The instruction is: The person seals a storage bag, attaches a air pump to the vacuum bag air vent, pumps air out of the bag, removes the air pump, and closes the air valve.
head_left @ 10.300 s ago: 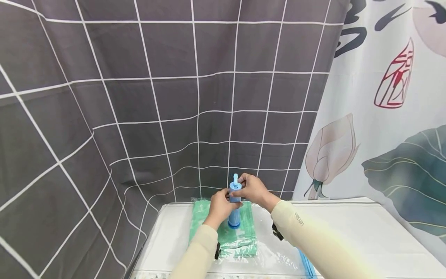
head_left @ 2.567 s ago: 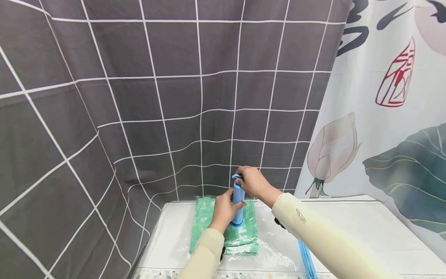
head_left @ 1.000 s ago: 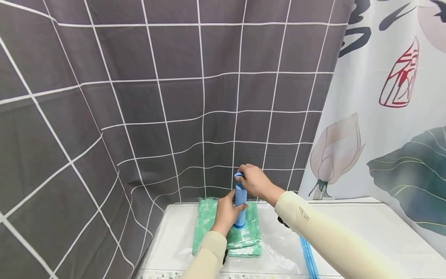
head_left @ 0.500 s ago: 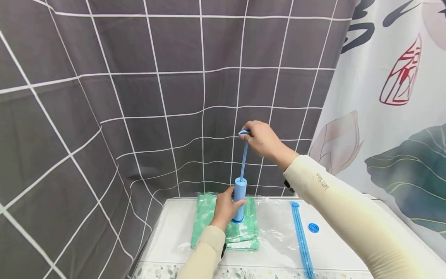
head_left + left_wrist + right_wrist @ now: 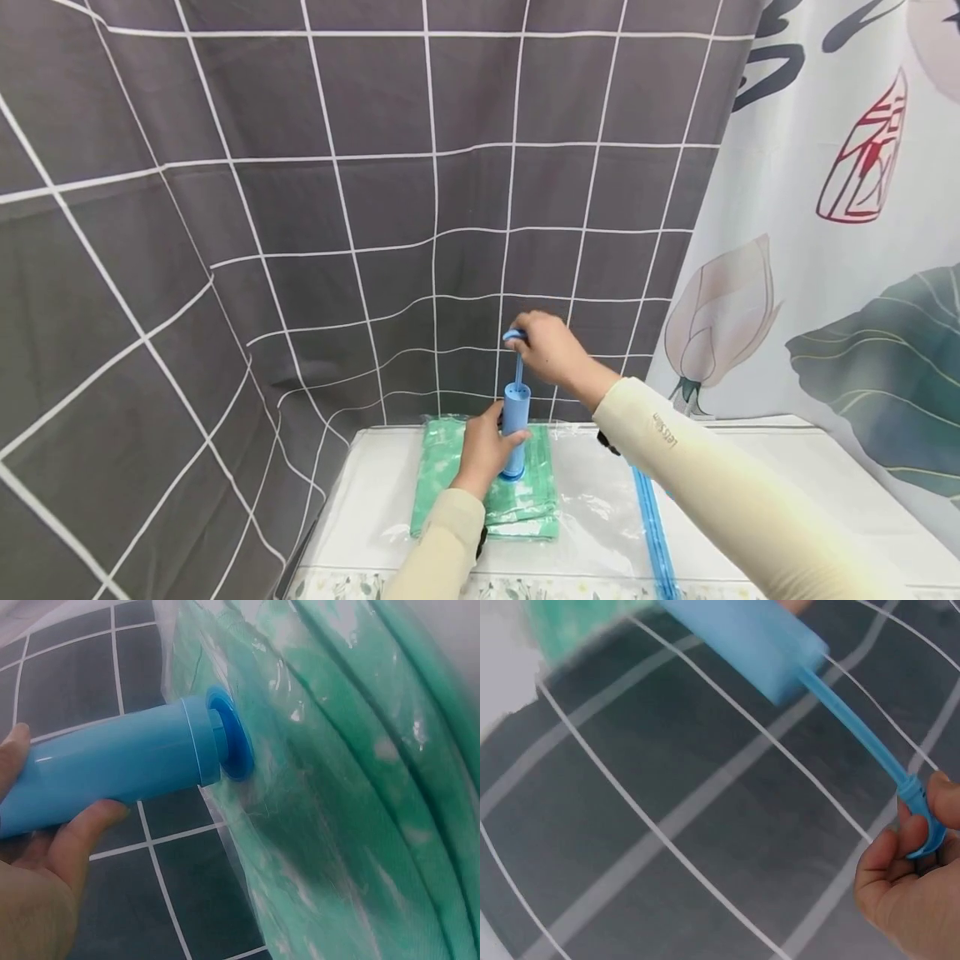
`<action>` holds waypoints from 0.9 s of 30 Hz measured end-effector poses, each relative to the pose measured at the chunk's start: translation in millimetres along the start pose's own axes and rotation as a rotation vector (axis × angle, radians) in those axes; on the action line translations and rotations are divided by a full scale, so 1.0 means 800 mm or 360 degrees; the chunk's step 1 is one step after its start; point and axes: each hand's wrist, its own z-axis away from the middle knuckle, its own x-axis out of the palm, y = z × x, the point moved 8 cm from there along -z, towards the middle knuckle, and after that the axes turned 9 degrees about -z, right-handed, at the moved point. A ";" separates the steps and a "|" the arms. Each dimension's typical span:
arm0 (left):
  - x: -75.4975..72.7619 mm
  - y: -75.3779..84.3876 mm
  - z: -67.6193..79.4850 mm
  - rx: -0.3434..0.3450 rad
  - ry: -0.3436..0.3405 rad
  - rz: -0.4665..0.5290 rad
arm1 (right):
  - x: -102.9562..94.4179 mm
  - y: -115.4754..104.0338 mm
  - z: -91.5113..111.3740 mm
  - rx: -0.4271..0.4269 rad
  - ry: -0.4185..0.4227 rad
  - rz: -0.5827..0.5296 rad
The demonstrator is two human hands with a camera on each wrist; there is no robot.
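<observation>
Curled left hand [image 5: 482,450] grips upright blue pump [image 5: 515,421], right hand [image 5: 552,352] its 12-o'clock handle [image 5: 513,335]; only the left-wrist view shows the pump's neck [image 5: 219,735].

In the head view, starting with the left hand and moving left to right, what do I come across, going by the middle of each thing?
Left hand → blue pump barrel → right hand → blue strip → printed lotus bud → red printed emblem.
</observation>
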 end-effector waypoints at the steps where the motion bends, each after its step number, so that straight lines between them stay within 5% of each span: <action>1: 0.000 -0.001 0.000 -0.0002 -0.0008 0.0006 | 0.010 0.005 0.005 -0.0016 0.0002 -0.0008; 5: -0.003 -0.002 -0.001 0.0020 -0.0004 0.0020 | 0.050 0.014 0.031 -0.0014 -0.0017 -0.0011; 9: -0.006 0.000 0.000 0.0043 0.0015 0.0041 | 0.101 0.067 0.036 -0.0057 0.0042 0.0021; 13: -0.002 0.002 0.000 0.0047 0.0007 0.0045 | 0.107 0.071 0.043 -0.0085 0.0118 0.0132; 20: 0.004 0.003 0.002 0.0022 -0.0020 0.0034 | 0.041 0.001 0.047 0.0056 -0.0035 -0.0017; 27: -0.002 0.003 0.001 -0.0025 0.0003 0.0026 | -0.040 -0.030 -0.005 0.0014 0.0014 -0.0008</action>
